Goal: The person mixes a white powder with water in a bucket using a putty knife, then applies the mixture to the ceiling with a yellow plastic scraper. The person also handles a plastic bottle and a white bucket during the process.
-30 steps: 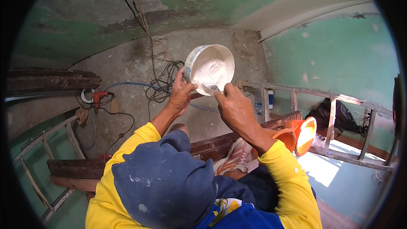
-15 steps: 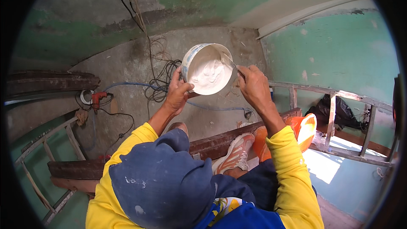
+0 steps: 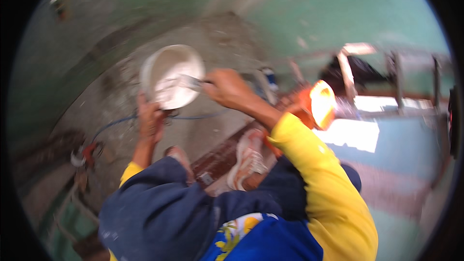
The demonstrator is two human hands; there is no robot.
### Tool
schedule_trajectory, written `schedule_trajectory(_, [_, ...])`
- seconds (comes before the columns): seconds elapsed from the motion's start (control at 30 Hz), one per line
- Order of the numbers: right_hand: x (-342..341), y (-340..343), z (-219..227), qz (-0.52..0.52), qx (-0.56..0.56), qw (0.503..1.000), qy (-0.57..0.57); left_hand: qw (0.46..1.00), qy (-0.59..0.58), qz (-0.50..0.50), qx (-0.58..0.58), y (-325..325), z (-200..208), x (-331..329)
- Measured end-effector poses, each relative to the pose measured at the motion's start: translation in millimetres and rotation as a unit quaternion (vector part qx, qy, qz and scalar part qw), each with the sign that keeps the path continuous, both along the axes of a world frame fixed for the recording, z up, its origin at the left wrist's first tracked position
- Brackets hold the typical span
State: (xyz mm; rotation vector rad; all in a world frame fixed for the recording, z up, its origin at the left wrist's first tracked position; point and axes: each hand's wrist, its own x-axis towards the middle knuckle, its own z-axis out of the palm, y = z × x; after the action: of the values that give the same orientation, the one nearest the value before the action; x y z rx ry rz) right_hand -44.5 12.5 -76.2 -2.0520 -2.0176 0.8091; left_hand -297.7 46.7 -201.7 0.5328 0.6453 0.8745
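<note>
Holding white bucket [image 3: 148,73], left of upper centre in the frame, with left hand [image 3: 151,119]. Gripping flat-bladed tool [image 3: 191,82] in right hand [image 3: 228,88], dipping into white paste [image 3: 168,89]. Judged partway, with paste left in bucket; too blurred to tell evenness.

No readable text, no legible labels, no brands, numbers or signs discernible

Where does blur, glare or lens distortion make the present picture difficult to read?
Head view: blur smears much of the scene, softening the white tub, the left hand, the right hand and its flat-bladed tool; head view: glare washes out the sunlit patch and the mouth of the orange container; head view: the fisheye lens leaves black corners.
</note>
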Motion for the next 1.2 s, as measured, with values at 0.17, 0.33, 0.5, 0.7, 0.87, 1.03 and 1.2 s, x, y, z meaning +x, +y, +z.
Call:
schedule_trajectory(0.17, [-7,-4,0,-0.018,0.01,0.997,0.074,0.999,0.014,-0.019,-0.022,-2,-9,16])
schedule_trajectory(0.33, [-5,-8,1,0.001,0.151,0.982,-0.111,1.0,0.011,-0.019,-0.019,1,-2,8])
schedule_trajectory(0.5, [-32,-24,4,0.041,0.094,0.992,-0.077,0.999,0.009,-0.022,-0.026,6,-15,3])
schedule_trajectory(0.7, [-22,-18,3,0.045,0.102,0.992,-0.065,0.999,0.016,-0.02,-0.04,5,-9,1])
schedule_trajectory(0.87, [13,6,6,-0.044,0.097,0.991,-0.084,0.999,0.001,-0.019,-0.04,7,-4,4])
schedule_trajectory(1.03, [-14,-17,0,-0.09,-0.041,0.991,0.086,0.997,0.015,-0.013,-0.07,0,2,8])
schedule_trajectory(1.2, [-34,-10,6,-0.11,-0.003,0.978,0.177,0.997,-0.017,-0.028,-0.067,3,2,7])
